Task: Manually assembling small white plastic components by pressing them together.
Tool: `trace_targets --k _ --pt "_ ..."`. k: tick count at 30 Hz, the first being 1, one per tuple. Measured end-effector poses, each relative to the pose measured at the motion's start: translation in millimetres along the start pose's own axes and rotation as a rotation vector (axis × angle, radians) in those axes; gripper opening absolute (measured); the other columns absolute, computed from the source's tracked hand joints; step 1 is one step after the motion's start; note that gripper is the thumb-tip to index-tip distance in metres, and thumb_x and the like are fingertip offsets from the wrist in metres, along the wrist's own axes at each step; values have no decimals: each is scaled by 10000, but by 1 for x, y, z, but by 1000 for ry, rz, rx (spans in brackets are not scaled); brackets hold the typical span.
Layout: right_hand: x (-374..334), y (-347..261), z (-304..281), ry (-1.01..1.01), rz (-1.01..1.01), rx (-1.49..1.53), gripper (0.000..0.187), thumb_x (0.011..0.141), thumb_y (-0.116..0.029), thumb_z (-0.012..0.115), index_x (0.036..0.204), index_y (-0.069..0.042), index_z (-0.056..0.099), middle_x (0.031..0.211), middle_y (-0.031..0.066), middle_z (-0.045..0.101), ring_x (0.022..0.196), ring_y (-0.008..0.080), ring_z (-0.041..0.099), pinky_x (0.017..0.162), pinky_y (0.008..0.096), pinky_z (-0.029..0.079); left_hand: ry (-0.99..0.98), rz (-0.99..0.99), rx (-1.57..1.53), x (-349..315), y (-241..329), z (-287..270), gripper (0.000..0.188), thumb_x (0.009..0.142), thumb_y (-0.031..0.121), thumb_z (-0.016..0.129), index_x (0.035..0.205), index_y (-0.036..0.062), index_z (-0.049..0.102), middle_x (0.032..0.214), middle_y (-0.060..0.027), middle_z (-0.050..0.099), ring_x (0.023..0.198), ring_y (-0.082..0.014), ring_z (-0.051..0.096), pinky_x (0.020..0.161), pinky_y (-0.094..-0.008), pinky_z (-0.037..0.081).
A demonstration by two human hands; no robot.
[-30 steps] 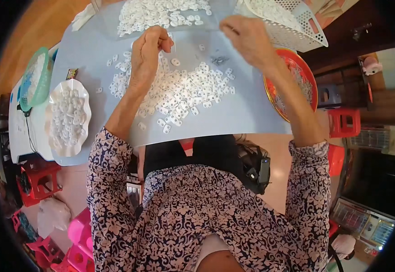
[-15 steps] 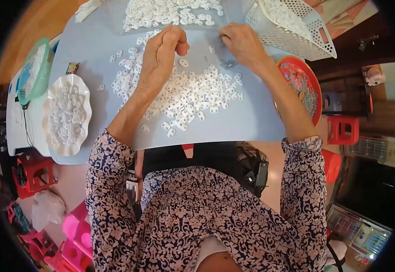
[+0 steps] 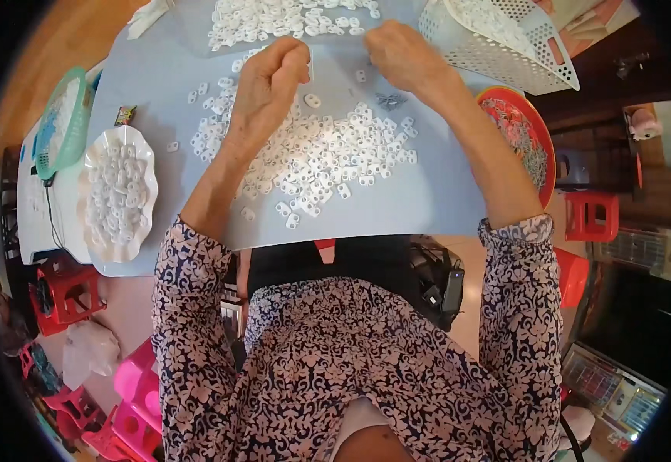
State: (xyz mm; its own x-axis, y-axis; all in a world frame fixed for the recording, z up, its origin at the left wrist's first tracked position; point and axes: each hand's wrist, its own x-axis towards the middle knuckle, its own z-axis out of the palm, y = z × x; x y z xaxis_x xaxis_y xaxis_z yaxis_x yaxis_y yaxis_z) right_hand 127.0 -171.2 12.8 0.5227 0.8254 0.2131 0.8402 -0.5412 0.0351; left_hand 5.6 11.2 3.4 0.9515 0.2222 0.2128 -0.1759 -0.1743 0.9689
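My left hand (image 3: 272,81) is closed, its fingers curled in above the far side of a pile of small white plastic pieces with holes (image 3: 328,158). Whatever those fingers hold is hidden. To the right, my right hand (image 3: 406,60) is also closed, thumb and fingers pressed together near the clear tray's front side; I cannot make out anything in them. One loose white piece (image 3: 312,101) lies between the hands, and another (image 3: 361,76) is left of the right hand. Below the right hand rests a small heap of grey metal bits (image 3: 391,101).
A clear tray of white pieces (image 3: 274,21) stands at the far side. On the right are a white perforated basket (image 3: 497,69) and a red tray (image 3: 549,146) of metal bits. A white scalloped dish (image 3: 153,185) and a green basket (image 3: 83,131) sit left. Red stools (image 3: 591,215) stand around.
Both hands have shifted slightly toward the far side, the right one also a little left. Both stay closed. The whole view has moved slightly.
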Motion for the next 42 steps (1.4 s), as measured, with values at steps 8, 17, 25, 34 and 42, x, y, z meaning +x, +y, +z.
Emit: trace_targets --k 8,17,25,34,42 --pt "-14 -11 -2 96 77 181 105 708 -44 596 689 35 530 631 186 580 603 339 584 574 401 475 -212 385 509 5 -6 -11 97 797 97 569 864 41 610 694 -78 562 674 -219 506 641 -337 442" --pt "-35 -34 0 370 368 793 120 762 -60 648 869 -5 650 660 21 632 599 48 571 552 224 470 -304 403 814 -4 0 -7 120 754 79 621 863 29 623 788 -144 559 888 -315 505 760 -401 451" --pt "-34 -45 -20 395 493 944 66 835 -40 625 874 8 648 662 -25 587 604 39 529 564 183 446 -104 668 724 18 1 -9 86 745 6 571 683 -8 512 621 -174 503 648 -353 513 644 -433 405" --pt "-30 -64 -2 516 486 1030 166 807 -42 618 971 -19 625 736 48 642 630 104 588 601 246 490 -34 543 726 24 -4 -40 48 773 -4 535 780 -4 582 660 -156 556 657 -311 517 659 -407 416" --pt "-38 -56 9 636 449 940 188 800 -7 614 987 -25 622 744 49 643 630 112 595 608 243 492 -235 459 865 6 -1 -35 89 764 6 589 835 54 611 707 -108 542 775 -296 511 686 -379 433"
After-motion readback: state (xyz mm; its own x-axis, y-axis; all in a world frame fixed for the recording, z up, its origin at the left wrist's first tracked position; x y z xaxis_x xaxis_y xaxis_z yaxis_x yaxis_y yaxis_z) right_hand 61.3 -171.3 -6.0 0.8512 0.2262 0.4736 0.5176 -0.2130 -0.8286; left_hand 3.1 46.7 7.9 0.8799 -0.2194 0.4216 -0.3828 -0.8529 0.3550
